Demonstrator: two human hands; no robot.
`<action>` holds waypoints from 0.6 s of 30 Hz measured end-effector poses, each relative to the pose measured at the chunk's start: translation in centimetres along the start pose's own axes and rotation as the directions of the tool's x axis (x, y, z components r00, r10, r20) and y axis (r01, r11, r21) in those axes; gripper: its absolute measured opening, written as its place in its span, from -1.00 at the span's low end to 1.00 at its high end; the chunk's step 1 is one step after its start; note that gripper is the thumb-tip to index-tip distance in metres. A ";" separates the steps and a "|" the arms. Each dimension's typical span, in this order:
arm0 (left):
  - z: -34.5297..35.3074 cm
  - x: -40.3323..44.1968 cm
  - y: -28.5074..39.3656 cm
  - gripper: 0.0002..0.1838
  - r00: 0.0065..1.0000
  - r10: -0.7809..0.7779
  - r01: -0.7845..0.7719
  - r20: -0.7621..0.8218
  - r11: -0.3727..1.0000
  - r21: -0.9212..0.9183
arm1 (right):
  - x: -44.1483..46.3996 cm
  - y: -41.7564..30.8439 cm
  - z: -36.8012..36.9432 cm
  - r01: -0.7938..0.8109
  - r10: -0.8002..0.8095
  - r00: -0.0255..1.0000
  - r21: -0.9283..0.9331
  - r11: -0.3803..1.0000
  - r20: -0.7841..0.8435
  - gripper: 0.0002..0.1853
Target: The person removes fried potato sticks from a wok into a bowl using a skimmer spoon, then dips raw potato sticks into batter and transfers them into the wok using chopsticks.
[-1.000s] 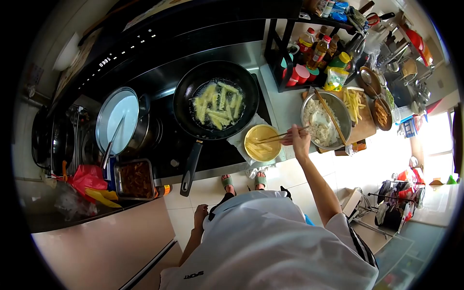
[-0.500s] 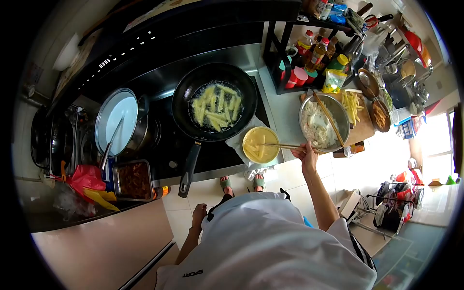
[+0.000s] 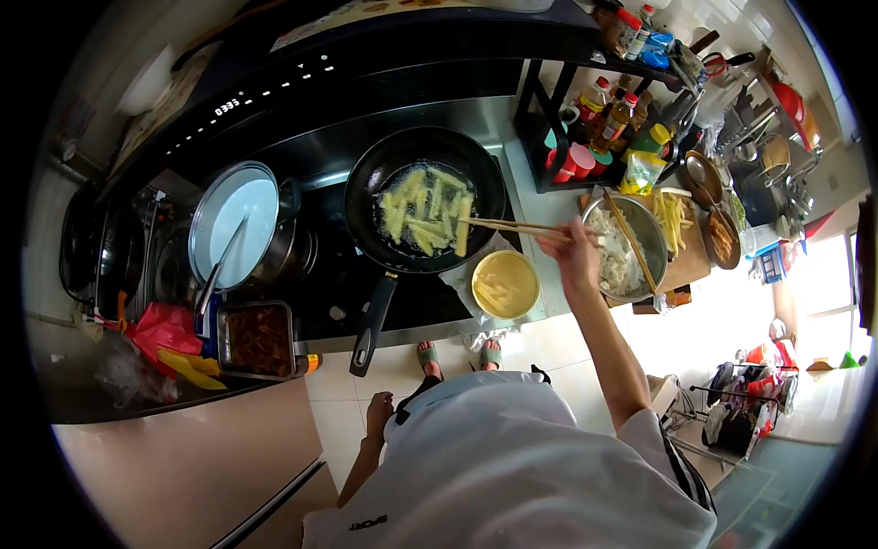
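My right hand (image 3: 578, 261) is closed around a pair of chopsticks (image 3: 512, 226), whose tips pinch a pale, batter-coated strip (image 3: 464, 227) over the right side of a black frying pan (image 3: 361, 197). Several similar strips (image 3: 416, 206) lie in bubbling oil in the pan. Below the chopsticks stands a yellow bowl (image 3: 533, 291) of batter, with more strips at its lower left. My left hand (image 3: 380, 412) hangs low beside my body, fingers curled, apparently around nothing.
The pan's handle (image 3: 370, 334) points toward me. Left are a white-lined pot (image 3: 233, 220) with a ladle and a tray (image 3: 293, 352) of brown food. Right are a steel bowl (image 3: 660, 247) with chopsticks across it, a cutting board (image 3: 690, 265) with cut strips, and a bottle rack (image 3: 523, 128).
My right hand has lifted the chopsticks from the yellow bowl up and left to the pan, carrying a coated strip. The left hand stays low at my side.
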State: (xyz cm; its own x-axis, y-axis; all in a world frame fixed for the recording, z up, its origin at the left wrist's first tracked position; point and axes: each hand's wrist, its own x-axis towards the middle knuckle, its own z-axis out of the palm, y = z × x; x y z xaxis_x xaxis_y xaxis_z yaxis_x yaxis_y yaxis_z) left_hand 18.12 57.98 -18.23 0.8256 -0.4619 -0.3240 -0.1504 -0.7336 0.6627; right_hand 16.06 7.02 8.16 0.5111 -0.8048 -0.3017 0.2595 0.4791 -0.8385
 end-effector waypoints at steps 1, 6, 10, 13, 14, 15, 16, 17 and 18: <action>0.1 -0.2 -0.3 -0.83 1.000 0.004 -0.004 -0.013 1.000 -0.013 | 0.4 0.8 1.8 0.010 -0.009 0.999 -0.025 1.000 0.031 -0.65; 0.6 -1.4 -1.1 -0.84 0.996 -0.035 0.029 -0.078 0.997 -0.075 | 2.3 5.9 9.0 0.038 -0.024 0.987 -0.086 0.996 0.157 -0.66; 0.2 -3.4 0.1 -0.83 0.988 -0.023 0.010 -0.155 0.996 -0.089 | 3.2 8.9 12.0 0.108 -0.048 0.966 -0.228 0.968 0.254 -0.67; 0.4 -4.0 -0.6 -0.84 0.992 -0.030 0.015 -0.124 0.992 -0.123 | 3.4 9.8 13.0 0.166 -0.090 0.957 -0.262 0.951 0.276 -0.67; 0.3 -4.2 -0.8 -0.84 0.993 -0.014 -0.002 -0.115 0.991 -0.137 | 3.2 9.6 13.1 0.182 -0.098 0.948 -0.266 0.947 0.301 -0.67; 0.3 -4.2 -1.0 -0.85 0.994 0.005 -0.017 -0.109 0.994 -0.107 | 3.1 9.2 13.0 0.200 -0.107 0.939 -0.269 0.942 0.326 -0.67; 0.3 -4.0 -1.1 -0.85 0.994 0.024 -0.032 -0.102 0.996 -0.077 | 3.0 8.7 12.8 0.218 -0.115 0.930 -0.273 0.937 0.349 -0.67; 0.0 -3.8 -0.9 -0.86 0.995 0.043 -0.047 -0.092 0.998 -0.046 | 2.6 8.0 12.6 0.235 -0.131 0.920 -0.251 0.939 0.370 -0.66; -0.5 -3.4 -0.4 -0.86 0.993 0.052 -0.057 -0.105 0.997 -0.051 | 2.1 7.2 12.2 0.248 -0.149 0.919 -0.240 0.939 0.365 -0.66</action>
State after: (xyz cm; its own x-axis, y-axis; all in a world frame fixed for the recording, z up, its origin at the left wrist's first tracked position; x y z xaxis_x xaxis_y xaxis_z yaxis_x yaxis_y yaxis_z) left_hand 15.63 60.09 -17.12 0.8693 -0.4442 -0.2165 -0.1696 -0.6797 0.7136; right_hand 29.03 13.06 7.03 0.7300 -0.6833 0.0135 0.1735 0.1661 -0.9707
